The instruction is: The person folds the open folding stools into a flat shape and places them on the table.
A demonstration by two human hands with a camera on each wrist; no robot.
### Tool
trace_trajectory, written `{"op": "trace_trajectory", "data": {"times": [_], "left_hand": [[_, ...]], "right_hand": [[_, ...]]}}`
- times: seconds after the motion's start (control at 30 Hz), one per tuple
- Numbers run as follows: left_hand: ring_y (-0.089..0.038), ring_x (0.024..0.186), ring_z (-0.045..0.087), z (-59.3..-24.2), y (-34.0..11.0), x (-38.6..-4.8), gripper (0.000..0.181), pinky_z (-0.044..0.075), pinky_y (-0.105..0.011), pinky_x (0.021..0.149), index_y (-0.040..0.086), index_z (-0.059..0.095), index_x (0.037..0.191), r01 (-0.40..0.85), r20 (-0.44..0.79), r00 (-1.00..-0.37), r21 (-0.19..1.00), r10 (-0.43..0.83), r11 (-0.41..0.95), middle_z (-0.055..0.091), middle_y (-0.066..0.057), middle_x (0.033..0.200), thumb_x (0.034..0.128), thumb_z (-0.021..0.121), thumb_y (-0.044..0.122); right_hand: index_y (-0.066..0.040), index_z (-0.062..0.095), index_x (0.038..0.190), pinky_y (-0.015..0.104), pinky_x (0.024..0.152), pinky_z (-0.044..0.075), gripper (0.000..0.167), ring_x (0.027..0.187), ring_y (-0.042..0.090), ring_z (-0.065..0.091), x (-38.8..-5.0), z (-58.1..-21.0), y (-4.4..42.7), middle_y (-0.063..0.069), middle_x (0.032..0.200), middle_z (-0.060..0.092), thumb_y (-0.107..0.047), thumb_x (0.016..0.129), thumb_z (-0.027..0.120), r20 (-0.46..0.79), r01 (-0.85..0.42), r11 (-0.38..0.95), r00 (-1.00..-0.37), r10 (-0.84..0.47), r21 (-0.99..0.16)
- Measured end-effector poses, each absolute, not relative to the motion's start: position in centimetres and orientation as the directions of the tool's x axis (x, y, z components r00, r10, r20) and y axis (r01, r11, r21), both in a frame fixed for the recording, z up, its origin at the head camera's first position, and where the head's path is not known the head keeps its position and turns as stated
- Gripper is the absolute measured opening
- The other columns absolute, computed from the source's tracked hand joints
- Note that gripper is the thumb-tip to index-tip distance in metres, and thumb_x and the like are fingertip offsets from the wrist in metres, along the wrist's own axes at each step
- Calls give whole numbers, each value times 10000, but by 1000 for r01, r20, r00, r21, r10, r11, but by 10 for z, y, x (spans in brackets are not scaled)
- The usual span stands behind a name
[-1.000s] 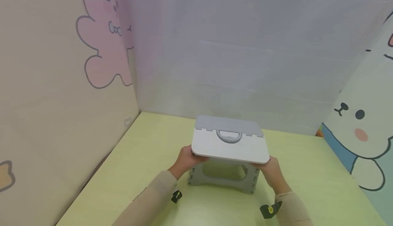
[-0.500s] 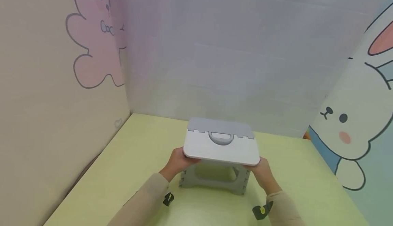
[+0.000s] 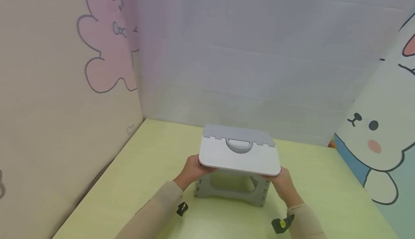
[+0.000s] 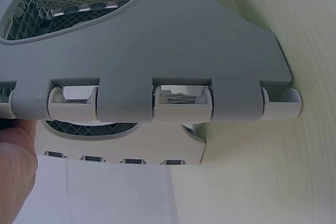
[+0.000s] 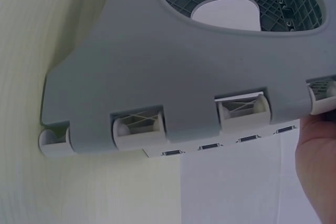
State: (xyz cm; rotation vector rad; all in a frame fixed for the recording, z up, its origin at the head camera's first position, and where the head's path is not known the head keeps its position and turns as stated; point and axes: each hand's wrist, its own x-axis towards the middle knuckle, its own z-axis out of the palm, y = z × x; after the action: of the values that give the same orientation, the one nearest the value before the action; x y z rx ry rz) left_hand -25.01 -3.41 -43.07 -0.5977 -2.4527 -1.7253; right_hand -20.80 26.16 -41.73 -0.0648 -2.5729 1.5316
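Note:
A folding stool with a white and grey top (image 3: 240, 156) stands unfolded, its grey legs (image 3: 227, 194) on the yellow table. The left hand (image 3: 192, 169) grips the left edge of the top, fingers tucked beneath it. At the opposite edge, the right hand (image 3: 282, 183) holds on in the same way, fingertips hidden under the top. The left wrist view shows a grey leg panel (image 4: 173, 40) with hinge knuckles and part of the left hand (image 4: 18, 169) at the side. In the right wrist view the other end's leg panel (image 5: 157, 66) appears, with the right hand (image 5: 317, 166) beside it.
The yellow table (image 3: 324, 188) meets a pale curtain-like wall (image 3: 246, 51) behind the stool. A cream wall (image 3: 65, 105) with a pink cartoon figure rises on the left, and a rabbit print (image 3: 379, 134) covers the right wall. Dark straps hang at both wrists.
The head view has shifted slightly sideways and back. Both hands keep their grip on the stool's edges, and the stool shows no clear movement on the table.

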Motion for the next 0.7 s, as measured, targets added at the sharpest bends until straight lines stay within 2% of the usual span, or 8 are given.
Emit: {"op": "trace_trajectory", "data": {"times": [0.27, 0.4, 0.6, 0.7], "left_hand": [[-307, 901, 664, -429, -32, -248, 373, 548, -348, 738, -71, 666, 1036, 308, 250, -938, 918, 239, 250, 700, -198, 980, 708, 808, 36], [-334, 914, 663, -430, -32, -249, 368, 552, -362, 747, -85, 659, 1033, 327, 268, -930, 915, 251, 235, 694, -214, 983, 709, 804, 15], [-353, 925, 660, -431, -32, -249, 367, 554, -379, 760, -96, 654, 1031, 352, 291, -920, 909, 264, 224, 690, -226, 984, 709, 803, 1], [-354, 925, 661, -431, -33, -250, 373, 555, -376, 760, -100, 650, 1041, 346, 285, -920, 912, 268, 220, 688, -230, 990, 714, 799, 3]], "right_hand": [[138, 575, 1164, 432, 918, 483, 397, 1013, 286, 623, -206, -416, 261, 259, 1132, 636, -59, 835, 678, 102, -38, 450, -988, 117, -892], [132, 580, 1159, 430, 913, 486, 393, 991, 249, 627, -206, -416, 261, 252, 1125, 642, -55, 830, 685, 100, -36, 446, -987, 122, -894], [124, 572, 1185, 439, 933, 475, 397, 1063, 302, 610, -205, -416, 262, 253, 1178, 621, -51, 845, 678, 116, -65, 435, -989, 92, -898], [124, 575, 1180, 436, 930, 476, 389, 1051, 284, 615, -206, -416, 261, 253, 1177, 622, -46, 844, 677, 116, -65, 428, -989, 93, -902]]}}
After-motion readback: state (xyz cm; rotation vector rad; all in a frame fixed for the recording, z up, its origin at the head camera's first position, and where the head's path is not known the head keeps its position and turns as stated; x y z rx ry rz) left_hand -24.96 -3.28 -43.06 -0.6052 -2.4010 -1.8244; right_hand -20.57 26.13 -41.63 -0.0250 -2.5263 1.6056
